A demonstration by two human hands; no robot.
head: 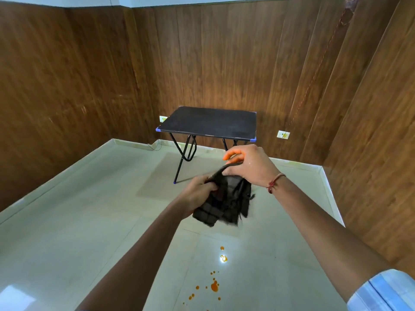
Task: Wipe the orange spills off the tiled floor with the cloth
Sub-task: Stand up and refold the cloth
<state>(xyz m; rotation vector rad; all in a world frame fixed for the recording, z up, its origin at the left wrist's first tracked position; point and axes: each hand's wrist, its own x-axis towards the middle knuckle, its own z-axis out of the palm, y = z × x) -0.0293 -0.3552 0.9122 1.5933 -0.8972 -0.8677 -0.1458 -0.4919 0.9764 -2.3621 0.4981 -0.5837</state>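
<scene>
Dark checked cloth [226, 198] held up in the air between both hands, bunched and hanging in folds, well above the floor [89, 221]. Left hand [197, 194] curled around the cloth's left side, fingers pressed together into the fabric. Right hand [249, 164] pinching the top edge between thumb and fingers — orange stain on one fingertip. Red thread [275, 181] around the right wrist; rolled pale-blue sleeve [386, 292] at the lower right corner.

Below the cloth, on pale glossy tiles: orange spills [214, 287] — one larger blot with small drops scattered around it, two more drops [222, 253] farther up beside a bright glare of light. Not touched by the cloth.

Beyond the hands, a small black folding table [208, 122] with blue corner caps, standing near the wood-panelled wall [67, 75]. Two white sockets [283, 134] low on the wall, one on each side of the table.
</scene>
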